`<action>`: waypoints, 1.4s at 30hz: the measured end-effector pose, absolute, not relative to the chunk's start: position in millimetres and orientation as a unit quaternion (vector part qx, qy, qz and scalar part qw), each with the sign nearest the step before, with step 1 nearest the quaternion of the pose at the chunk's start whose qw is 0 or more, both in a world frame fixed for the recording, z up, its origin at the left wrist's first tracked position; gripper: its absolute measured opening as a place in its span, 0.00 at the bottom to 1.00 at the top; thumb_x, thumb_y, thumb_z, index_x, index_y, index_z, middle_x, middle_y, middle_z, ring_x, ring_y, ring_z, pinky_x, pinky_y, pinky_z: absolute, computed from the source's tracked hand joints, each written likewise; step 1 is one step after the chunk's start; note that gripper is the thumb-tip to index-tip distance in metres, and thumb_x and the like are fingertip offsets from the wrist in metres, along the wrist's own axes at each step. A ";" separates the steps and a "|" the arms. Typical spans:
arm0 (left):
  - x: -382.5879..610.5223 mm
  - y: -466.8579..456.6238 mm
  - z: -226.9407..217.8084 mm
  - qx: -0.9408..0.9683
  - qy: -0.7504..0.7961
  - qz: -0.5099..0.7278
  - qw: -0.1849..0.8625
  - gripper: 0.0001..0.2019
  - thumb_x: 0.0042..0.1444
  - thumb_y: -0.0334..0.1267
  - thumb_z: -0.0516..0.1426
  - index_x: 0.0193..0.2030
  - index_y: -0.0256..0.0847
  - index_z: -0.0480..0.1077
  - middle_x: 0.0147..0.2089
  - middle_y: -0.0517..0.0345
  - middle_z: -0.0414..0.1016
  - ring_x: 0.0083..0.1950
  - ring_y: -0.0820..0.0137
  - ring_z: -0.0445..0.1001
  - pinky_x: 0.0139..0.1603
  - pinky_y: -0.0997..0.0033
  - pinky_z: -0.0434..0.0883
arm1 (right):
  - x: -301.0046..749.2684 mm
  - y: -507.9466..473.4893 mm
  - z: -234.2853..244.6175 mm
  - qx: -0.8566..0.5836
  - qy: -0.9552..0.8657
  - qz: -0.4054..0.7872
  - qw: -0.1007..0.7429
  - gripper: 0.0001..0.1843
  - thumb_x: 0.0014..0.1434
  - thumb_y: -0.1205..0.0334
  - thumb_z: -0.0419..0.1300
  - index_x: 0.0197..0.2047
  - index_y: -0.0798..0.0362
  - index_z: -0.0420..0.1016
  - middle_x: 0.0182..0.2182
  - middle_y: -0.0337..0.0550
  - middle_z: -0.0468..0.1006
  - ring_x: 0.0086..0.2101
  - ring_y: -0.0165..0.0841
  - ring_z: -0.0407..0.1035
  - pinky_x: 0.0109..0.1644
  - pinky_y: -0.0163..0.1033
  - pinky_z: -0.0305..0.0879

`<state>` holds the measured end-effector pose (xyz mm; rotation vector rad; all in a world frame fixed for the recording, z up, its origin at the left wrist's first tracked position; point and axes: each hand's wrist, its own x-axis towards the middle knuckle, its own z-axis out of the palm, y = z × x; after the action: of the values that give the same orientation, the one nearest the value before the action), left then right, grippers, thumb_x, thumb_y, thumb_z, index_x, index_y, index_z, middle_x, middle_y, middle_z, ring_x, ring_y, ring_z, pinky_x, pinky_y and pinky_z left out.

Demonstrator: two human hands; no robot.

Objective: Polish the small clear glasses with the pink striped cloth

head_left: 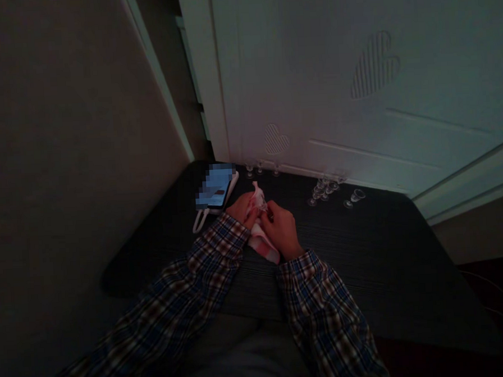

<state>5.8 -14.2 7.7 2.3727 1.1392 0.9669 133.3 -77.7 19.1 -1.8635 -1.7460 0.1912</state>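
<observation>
While gripping a pink-and-white cloth (263, 241) from both sides, keeping the hands close together over the middle of a dark table (364, 250). Left hand (239, 209) with fingers curled round the upper part; right hand (282, 226) with fingers bent and closed on the same bunch, above the loose lower end. Near the left hand, a lit phone (217, 195) on something white, with a white strap (198, 220) hanging off toward the near side. Beyond the hands, three small glasses (249, 170) close to a white door (279, 69) with ridged hearts (374, 66). Farther right, a tight cluster of glasses (327, 188), plus one glass (357, 195) just apart. At left, a plain wall (63, 136).

Hard to count: the overlapping glasses in the cluster. Hidden: most fingertips, behind cloth and knuckles. Pixelated: much of the phone's screen. Too dim to identify: a dark spot by the right fingertips. Cut off at the bottom: both checked sleeves (212, 252).
</observation>
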 end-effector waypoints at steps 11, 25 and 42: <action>2.9 -10.2 -0.5 0.853 0.368 0.336 0.153 0.19 0.55 0.36 0.48 0.54 0.35 0.59 0.49 0.47 0.70 0.49 0.64 0.70 0.48 0.66 0.69 | 134.6 -77.5 18.4 -0.711 -0.625 0.079 0.313 0.08 0.61 0.59 0.48 0.33 0.51 0.65 0.26 0.37 0.72 0.26 0.28 0.65 0.28 0.32 0.49; 4.3 -11.8 0.0 0.851 0.371 0.342 0.143 0.19 0.54 0.36 0.48 0.53 0.33 0.60 0.49 0.45 0.70 0.49 0.61 0.70 0.50 0.62 0.68 | 136.5 -75.0 15.4 -0.714 -0.615 0.091 0.323 0.08 0.60 0.59 0.49 0.33 0.51 0.66 0.26 0.37 0.73 0.26 0.28 0.65 0.28 0.32 0.50; 4.3 -10.3 -4.2 0.846 0.386 0.330 0.162 0.20 0.53 0.36 0.49 0.54 0.39 0.59 0.50 0.49 0.70 0.48 0.63 0.71 0.48 0.64 0.69 | 136.3 -74.3 16.7 -0.719 -0.612 0.102 0.313 0.08 0.59 0.59 0.49 0.31 0.51 0.66 0.25 0.37 0.72 0.25 0.28 0.65 0.26 0.32 0.49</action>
<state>4.3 -10.3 -4.2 2.4156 1.1003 0.9403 136.3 -74.3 16.7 -1.8973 -1.6133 0.2687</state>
